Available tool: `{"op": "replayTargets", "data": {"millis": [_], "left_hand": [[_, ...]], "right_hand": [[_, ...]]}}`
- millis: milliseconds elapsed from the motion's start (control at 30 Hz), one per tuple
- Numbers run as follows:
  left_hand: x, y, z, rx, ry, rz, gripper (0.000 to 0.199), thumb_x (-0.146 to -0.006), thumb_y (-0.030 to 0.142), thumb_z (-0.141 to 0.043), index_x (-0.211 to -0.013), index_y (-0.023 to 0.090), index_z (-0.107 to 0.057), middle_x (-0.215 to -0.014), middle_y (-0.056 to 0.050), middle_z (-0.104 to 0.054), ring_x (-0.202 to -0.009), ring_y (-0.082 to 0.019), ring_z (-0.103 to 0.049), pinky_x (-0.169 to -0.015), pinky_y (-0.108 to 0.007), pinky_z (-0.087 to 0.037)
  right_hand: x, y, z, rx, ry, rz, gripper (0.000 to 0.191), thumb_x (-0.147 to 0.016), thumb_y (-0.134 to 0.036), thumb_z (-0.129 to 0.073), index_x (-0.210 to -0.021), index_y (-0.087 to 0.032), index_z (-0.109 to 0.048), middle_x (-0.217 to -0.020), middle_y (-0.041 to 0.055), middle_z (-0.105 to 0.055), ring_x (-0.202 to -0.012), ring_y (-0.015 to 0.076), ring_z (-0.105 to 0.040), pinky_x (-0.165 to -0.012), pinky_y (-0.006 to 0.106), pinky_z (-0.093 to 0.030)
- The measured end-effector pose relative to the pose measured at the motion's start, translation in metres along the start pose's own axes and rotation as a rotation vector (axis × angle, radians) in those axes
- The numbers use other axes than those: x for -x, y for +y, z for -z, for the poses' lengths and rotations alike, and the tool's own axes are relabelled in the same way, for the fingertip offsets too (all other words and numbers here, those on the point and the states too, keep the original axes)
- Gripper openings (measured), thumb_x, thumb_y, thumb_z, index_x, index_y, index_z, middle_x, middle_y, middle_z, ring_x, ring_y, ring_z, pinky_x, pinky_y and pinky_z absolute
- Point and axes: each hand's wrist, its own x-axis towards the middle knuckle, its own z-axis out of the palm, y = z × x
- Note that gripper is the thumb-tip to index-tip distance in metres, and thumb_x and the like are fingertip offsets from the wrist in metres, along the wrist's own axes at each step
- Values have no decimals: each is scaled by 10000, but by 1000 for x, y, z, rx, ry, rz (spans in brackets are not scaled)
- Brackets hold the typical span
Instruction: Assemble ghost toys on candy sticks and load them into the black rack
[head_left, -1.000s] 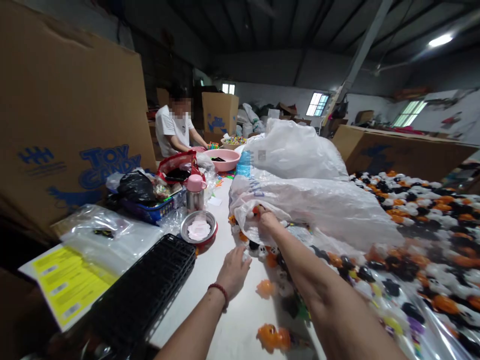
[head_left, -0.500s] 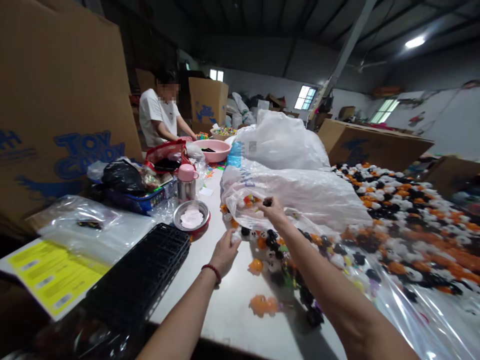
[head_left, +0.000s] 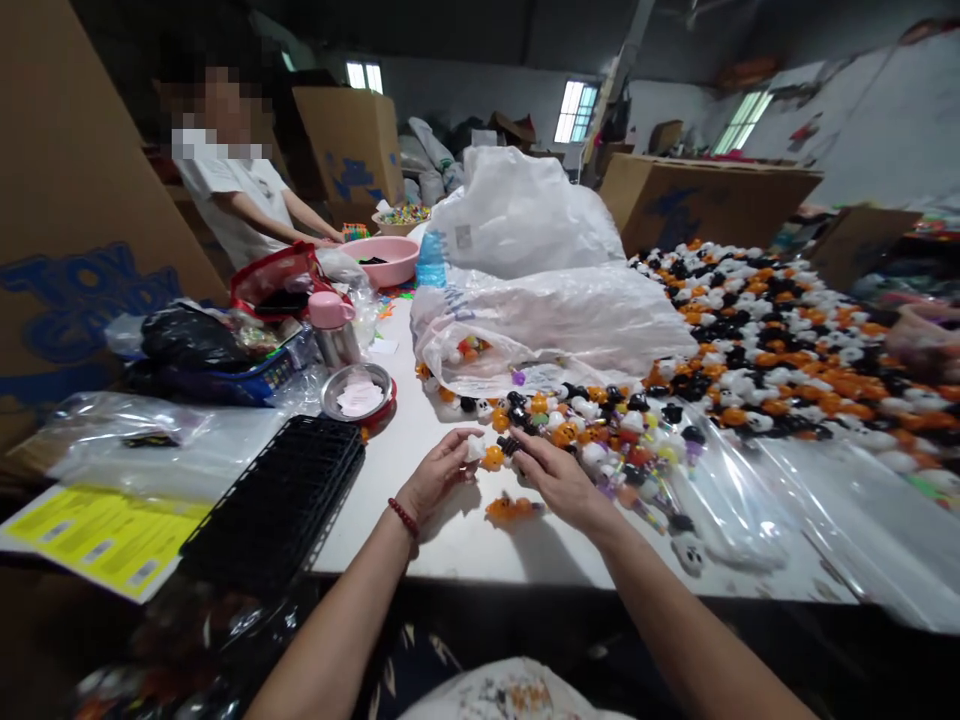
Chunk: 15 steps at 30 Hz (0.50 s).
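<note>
Near the table's front, my left hand (head_left: pixel 439 475), with a red bead bracelet at its wrist, pinches a small white figure (head_left: pixel 475 447). My right hand (head_left: pixel 555 475) holds a small black piece (head_left: pixel 509 445) between thumb and fingers. Between the two hands sits an orange figure (head_left: pixel 493 458); whether it is joined to the pieces held cannot be made out. Another orange figure (head_left: pixel 511 509) lies on the white table (head_left: pixel 465 545) just below my hands. Behind them, white, black and orange figures (head_left: pixel 566 433) lie along the open edge of a white plastic bag (head_left: pixel 555 325).
A large heap of figures (head_left: pixel 795 340) covers the right side. On the left are a black plastic rack (head_left: pixel 277 500), a metal bowl (head_left: pixel 358 392), a pink-capped flask (head_left: pixel 335 330) and a blue basket (head_left: pixel 225 385). Across the table, a person (head_left: pixel 240 200) reaches toward a pink basin (head_left: pixel 386 262).
My right hand has drawn back from the bag's opening toward my left hand, still with a black piece. The camera view has shifted, now showing the table's front edge.
</note>
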Motion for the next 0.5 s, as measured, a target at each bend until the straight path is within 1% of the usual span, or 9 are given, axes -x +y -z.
{"op": "replayTargets", "data": {"millis": [67, 167, 267, 400, 500], "left_hand": [[8, -3, -8, 41, -26, 34, 466, -821, 481, -673, -1193, 210, -596, -841, -14, -556, -648, -99, -454, -590, -227, -386], [16, -7, -18, 42, -21, 48, 489, -820, 493, -672, -1191, 179, -615, -846, -26, -548, -638, -98, -435, -572, -228, -375], [22, -8, -26, -9, -7, 55, 479, -827, 505, -664, -1168, 174, -603, -850, -24, -555, -631, -94, -436, -577, -224, -377], [27, -5, -34, -51, 30, 66, 416, -826, 528, -659, -1066, 206, -553, -807, 5, -548, -608, -88, -431, -575, -212, -379], [28, -5, -38, -67, 34, 81, 385, -822, 534, -661, -981, 210, -527, -771, 31, -506, -588, -76, -411, -561, -195, -367]], "right_hand": [[9, -5, 7, 16, -31, 9, 360, -916, -381, -542, -1217, -236, -675, -1102, 66, -713, -948, 218, -675, -798, 350, -553], [17, -14, 16, 84, -76, 43, 288, -931, -329, -532, -1134, -231, -711, -1006, 45, -732, -902, 206, -676, -818, 336, -524], [21, -17, 21, 135, -118, 80, 248, -928, -302, -533, -1061, -226, -728, -965, 38, -735, -879, 202, -669, -793, 318, -504], [25, -19, 23, 223, -102, 95, 228, -924, -317, -534, -1013, -218, -719, -963, 48, -733, -856, 203, -662, -773, 316, -491], [27, -23, 23, 229, -102, 51, 205, -919, -326, -536, -936, -208, -703, -863, 34, -718, -765, 182, -641, -712, 294, -479]]}}
